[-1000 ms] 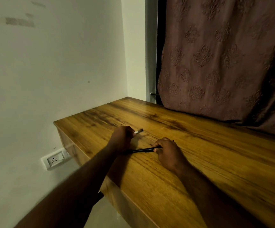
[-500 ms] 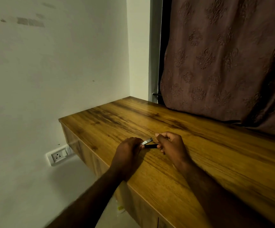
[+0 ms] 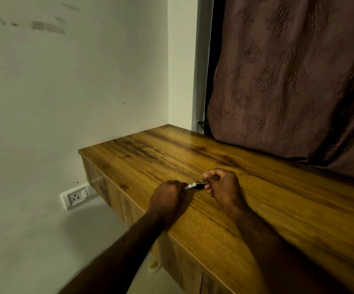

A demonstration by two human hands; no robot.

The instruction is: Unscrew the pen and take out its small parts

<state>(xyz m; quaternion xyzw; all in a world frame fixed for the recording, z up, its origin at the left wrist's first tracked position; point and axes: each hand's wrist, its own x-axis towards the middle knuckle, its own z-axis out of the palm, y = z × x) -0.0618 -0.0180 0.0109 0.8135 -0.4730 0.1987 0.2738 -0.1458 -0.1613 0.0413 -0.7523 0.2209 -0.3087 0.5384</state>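
Observation:
Both my hands rest on a wooden desk top near its front edge. My left hand is curled round a small silver-tipped piece that sticks out to the right. My right hand pinches a slim black pen-like stick between thumb and fingers. The silver tip and the black end meet in the gap between the two hands. Most of both pieces is hidden inside the fingers.
A brown patterned curtain hangs behind the desk on the right. A white wall with a socket plate lies to the left, below desk level. A pale object sits on the floor under the desk.
The hands were apart, the left with the silver-tipped piece and the right with the black stick lying flat. They have come together and the two pieces now meet end to end.

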